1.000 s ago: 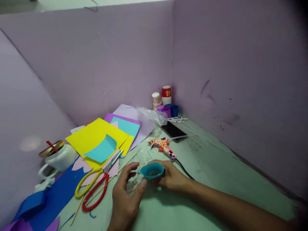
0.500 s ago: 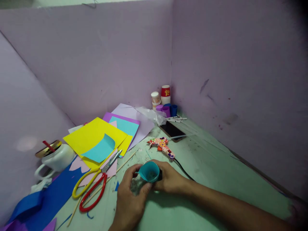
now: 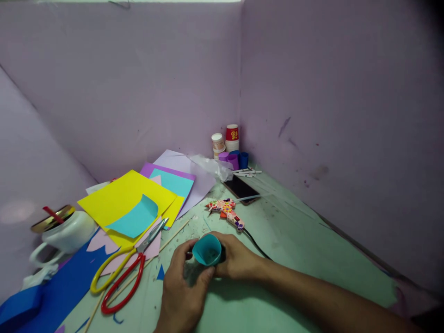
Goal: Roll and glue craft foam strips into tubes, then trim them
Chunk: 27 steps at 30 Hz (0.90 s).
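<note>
A teal paper roll (image 3: 208, 250) stands upright between my hands, its round open top facing me. My left hand (image 3: 183, 286) curls around its left side, with the thumb at the near lower edge and the fingers at the far left. From the right, my right hand (image 3: 239, 259) grips the roll, its fingers behind it and mostly hidden. Just beyond my hands lies a flower-patterned glue gun (image 3: 227, 210) with a clear glue stick in its back. Scissors (image 3: 140, 252) with one yellow and one red handle rest open on the left.
Yellow paper (image 3: 121, 192) and a light blue sheet (image 3: 136, 217) lie at the left, near blue paper (image 3: 74, 282) and a white mug (image 3: 69, 236). A phone (image 3: 242, 188), paper cups (image 3: 232, 135) and purple cups (image 3: 233, 161) are in the back corner. Thin wooden sticks (image 3: 173, 237) cross the table.
The paper roll's rim looks rounder, and the pointed overlap at its left no longer sticks out. Both hands still hold it. The view has turned slightly right.
</note>
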Available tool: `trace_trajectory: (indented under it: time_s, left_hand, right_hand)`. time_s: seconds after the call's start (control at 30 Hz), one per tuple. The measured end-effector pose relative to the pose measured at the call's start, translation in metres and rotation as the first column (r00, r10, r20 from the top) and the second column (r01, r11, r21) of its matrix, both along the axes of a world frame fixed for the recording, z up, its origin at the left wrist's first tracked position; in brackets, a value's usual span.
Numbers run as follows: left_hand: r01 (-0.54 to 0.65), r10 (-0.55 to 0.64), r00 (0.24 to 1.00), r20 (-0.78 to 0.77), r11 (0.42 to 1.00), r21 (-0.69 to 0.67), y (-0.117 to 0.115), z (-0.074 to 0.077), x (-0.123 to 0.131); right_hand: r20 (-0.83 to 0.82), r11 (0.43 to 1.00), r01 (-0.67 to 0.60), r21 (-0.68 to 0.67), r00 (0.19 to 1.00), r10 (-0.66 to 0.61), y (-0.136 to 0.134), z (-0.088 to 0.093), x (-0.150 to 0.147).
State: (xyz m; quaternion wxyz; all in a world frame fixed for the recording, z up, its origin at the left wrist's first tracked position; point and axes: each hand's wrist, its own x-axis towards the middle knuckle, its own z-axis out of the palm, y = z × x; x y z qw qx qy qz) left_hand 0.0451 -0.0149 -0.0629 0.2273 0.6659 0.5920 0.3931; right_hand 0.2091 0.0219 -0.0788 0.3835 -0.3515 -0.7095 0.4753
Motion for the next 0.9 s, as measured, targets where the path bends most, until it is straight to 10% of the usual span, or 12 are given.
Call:
trace_trajectory:
  time_s: [0.9]
  left_hand:
    - [0.012,-0.013,0.999,0.053,1.000,0.011,0.0001,-0.0016,0.0026]
  right_hand:
    - [-0.053,1.000,-0.004,0.030,0.999,0.006,0.0009,0.0085,-0.0008]
